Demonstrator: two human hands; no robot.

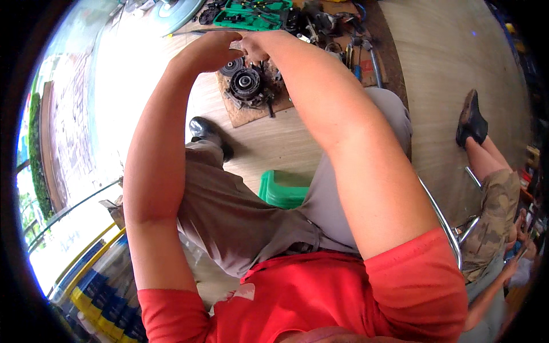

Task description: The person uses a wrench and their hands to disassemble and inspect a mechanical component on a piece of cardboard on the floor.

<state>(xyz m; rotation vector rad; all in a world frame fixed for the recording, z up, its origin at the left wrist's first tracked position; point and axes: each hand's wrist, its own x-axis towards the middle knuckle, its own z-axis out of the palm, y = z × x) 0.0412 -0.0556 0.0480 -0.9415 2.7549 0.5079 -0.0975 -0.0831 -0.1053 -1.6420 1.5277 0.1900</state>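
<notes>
My left hand (220, 47) and my right hand (257, 47) meet at the top middle, above a piece of brown cardboard on the floor. The left fingers and thumb are bent toward the right hand in a pinch. My right fingers are curled down close to the left fingertips. Whatever lies between them is too small or hidden to make out. Just below the hands, a dark round machine part (246, 84) with ringed edges rests on the cardboard (243, 117). A smaller toothed disc (231, 67) sits beside it, under my left hand.
Beyond the hands lies an open green tool case (254, 16). Dark metal parts (323, 23) and hand tools (357, 63) crowd the far right. A green stool (283, 191) is between my legs. At right, another person's shoe (472, 121) rests on the floor beside a metal-framed chair (449, 228).
</notes>
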